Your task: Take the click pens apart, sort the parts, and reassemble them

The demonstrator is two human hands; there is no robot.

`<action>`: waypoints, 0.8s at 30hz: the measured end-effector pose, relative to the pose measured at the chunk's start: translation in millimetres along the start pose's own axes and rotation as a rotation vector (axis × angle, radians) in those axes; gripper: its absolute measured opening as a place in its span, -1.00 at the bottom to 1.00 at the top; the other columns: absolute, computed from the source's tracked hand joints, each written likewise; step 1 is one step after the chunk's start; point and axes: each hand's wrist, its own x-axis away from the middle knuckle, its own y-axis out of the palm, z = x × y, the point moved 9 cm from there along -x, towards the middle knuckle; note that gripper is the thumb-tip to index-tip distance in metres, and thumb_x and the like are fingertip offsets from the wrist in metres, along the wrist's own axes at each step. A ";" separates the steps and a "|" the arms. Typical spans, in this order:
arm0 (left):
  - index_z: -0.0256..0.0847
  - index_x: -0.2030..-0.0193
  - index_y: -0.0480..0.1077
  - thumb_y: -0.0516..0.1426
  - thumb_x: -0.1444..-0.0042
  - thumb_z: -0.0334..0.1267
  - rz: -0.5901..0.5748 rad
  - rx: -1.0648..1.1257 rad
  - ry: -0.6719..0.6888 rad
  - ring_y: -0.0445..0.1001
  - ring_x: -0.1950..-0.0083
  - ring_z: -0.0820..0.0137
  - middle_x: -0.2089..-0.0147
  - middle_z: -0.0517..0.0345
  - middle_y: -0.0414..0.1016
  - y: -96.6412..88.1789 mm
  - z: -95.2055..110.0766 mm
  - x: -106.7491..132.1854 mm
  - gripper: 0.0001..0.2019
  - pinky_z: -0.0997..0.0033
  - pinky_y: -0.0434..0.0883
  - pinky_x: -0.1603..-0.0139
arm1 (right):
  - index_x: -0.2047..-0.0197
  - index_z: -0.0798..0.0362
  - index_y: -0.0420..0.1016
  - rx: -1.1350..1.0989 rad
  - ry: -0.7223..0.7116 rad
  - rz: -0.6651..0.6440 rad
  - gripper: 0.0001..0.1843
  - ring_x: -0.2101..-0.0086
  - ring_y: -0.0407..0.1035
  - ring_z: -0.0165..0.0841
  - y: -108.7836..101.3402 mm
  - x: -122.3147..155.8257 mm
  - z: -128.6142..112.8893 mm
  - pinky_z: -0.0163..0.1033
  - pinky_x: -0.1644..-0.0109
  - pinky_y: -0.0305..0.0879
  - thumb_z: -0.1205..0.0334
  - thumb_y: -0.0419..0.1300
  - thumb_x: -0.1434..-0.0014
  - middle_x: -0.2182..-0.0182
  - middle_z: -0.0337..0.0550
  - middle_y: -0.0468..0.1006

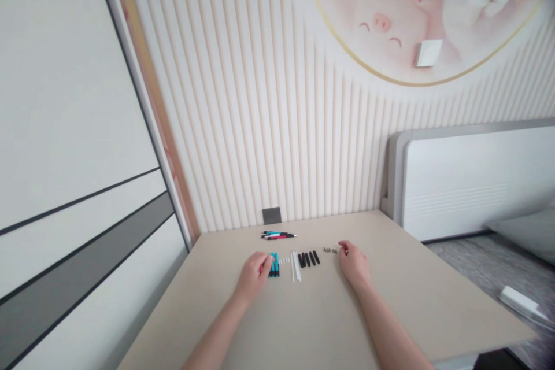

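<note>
My left hand [254, 274] sits at the left end of a row of pen parts, its fingertips at a group of teal and black pen barrels [274, 265]. Whether those fingers pinch anything is hidden. My right hand [353, 263] rests palm down with its fingertips beside a small cluster of metal pen parts [330, 250]. Between the hands lie small white pieces [284, 261], long white tubes [296, 266] and several black pen barrels [309, 258]. Several assembled pens [277, 235] in black, teal and red lie farther back.
The beige table [390, 300] meets a ribbed cream wall at its far edge, where a dark wall socket [271, 215] sits. A white cabinet stands to the left. A white radiator and grey floor lie to the right.
</note>
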 end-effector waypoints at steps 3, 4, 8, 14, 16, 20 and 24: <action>-0.17 0.18 0.46 -0.09 -0.34 -0.15 -0.061 -0.091 -0.087 0.46 0.17 0.28 0.21 0.03 0.54 -1.0 -19.7 -40.4 -0.67 0.33 0.37 0.11 | -0.03 -0.03 0.46 -0.014 0.004 0.008 -0.62 0.08 0.47 -0.26 -0.9 -1.6 0.3 -0.21 -0.01 0.23 0.26 -0.07 -0.26 0.09 -0.11 0.60; -0.17 0.14 0.46 -0.10 -0.34 -0.19 -0.118 -0.157 -0.120 0.47 0.12 0.28 0.16 0.03 0.54 3.0 -29.0 -52.4 -0.69 0.33 0.36 0.06 | -0.02 -0.03 0.47 -0.019 0.004 0.010 -0.63 0.08 0.48 -0.26 -1.1 -2.1 0.2 -0.21 -0.01 0.23 0.26 -0.06 -0.25 0.09 -0.11 0.60; -0.21 0.12 0.49 -0.03 -0.24 -0.36 -0.195 -0.236 -0.149 0.45 0.00 0.23 0.07 -0.01 0.54 13.6 -60.4 -84.9 -0.73 0.28 0.31 -0.07 | 0.01 -0.03 0.49 -0.040 0.006 0.012 -0.64 0.08 0.48 -0.26 -0.5 -4.0 -0.2 -0.20 -0.03 0.22 0.26 -0.06 -0.25 0.09 -0.12 0.61; -0.14 -0.02 0.50 -0.05 -0.18 -0.47 -0.331 -0.275 -0.140 0.39 -0.13 0.21 -0.08 0.04 0.51 41.6 -91.3 -93.0 -0.60 0.27 0.23 -0.16 | 0.02 -0.04 0.49 -0.051 0.025 0.015 -0.64 0.11 0.49 -0.24 1.2 -7.1 2.1 -0.20 0.03 0.26 0.25 -0.05 -0.24 0.12 -0.11 0.62; -0.11 -0.04 0.50 -0.06 -0.16 -0.49 -0.365 -0.281 -0.158 0.38 -0.16 0.21 -0.10 0.07 0.51 48.3 -99.1 -91.9 -0.57 0.27 0.21 -0.17 | 0.03 -0.05 0.50 -0.038 0.028 0.018 -0.65 0.11 0.49 -0.25 1.3 -8.3 2.2 -0.19 0.00 0.25 0.25 -0.05 -0.24 0.11 -0.11 0.61; -0.10 -0.05 0.48 -0.06 -0.14 -0.48 -0.407 -0.284 -0.201 0.35 -0.18 0.21 -0.10 0.09 0.50 52.7 -111.7 -90.0 -0.55 0.27 0.20 -0.18 | 0.03 -0.05 0.51 -0.012 0.031 0.023 -0.64 0.10 0.48 -0.26 1.1 -10.1 2.0 -0.18 -0.03 0.23 0.25 -0.05 -0.24 0.10 -0.12 0.61; -0.12 -0.01 0.50 -0.07 -0.14 -0.46 -0.406 -0.275 -0.267 0.34 -0.16 0.20 -0.07 0.05 0.50 47.6 -123.1 -89.1 -0.58 0.28 0.19 -0.19 | 0.04 -0.06 0.51 -0.017 0.030 0.019 -0.64 0.10 0.48 -0.26 1.5 -10.5 2.8 -0.19 0.00 0.24 0.25 -0.05 -0.23 0.11 -0.13 0.61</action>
